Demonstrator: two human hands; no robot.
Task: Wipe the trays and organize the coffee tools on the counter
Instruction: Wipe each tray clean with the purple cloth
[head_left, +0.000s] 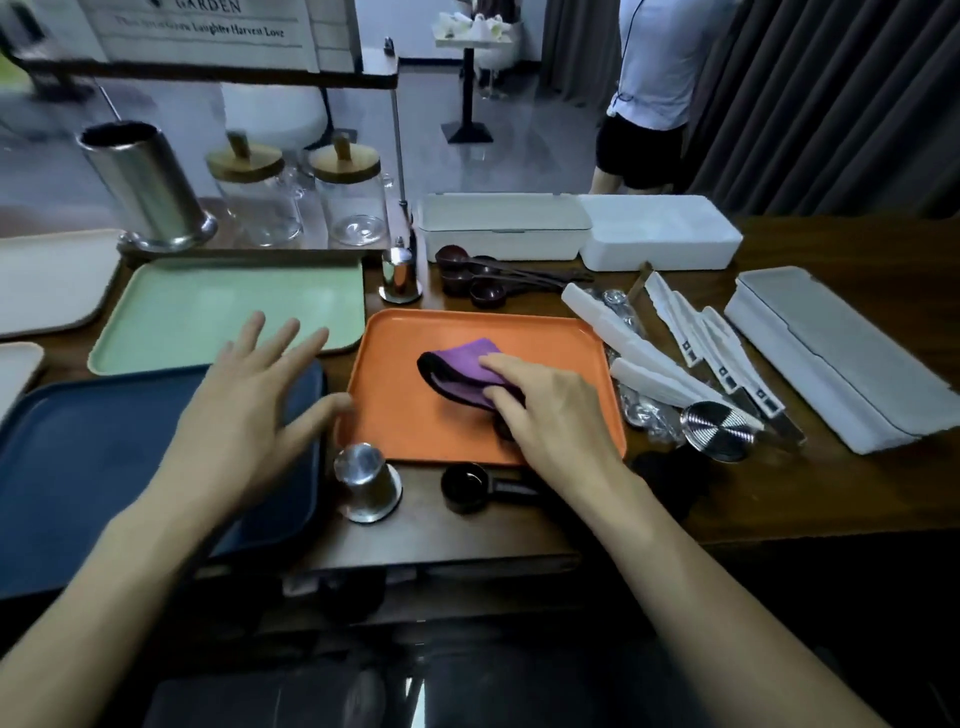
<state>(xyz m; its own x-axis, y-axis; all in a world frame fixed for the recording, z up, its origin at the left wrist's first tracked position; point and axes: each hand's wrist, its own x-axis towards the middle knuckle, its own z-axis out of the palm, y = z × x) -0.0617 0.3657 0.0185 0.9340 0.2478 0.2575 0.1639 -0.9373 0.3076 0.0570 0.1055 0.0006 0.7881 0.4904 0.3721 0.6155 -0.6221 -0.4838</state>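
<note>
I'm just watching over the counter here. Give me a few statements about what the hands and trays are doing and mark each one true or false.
1. The right hand presses a purple cloth onto the orange tray. True.
2. The left hand grips a metal cup. False: it is spread open above the dark blue tray, holding nothing.
3. The green tray lies beyond the dark blue tray. True.
4. Both glass jars have their lids off. False: each wears a wooden lid.
5. A black scoop lies on the counter in front of the orange tray. True.
</note>
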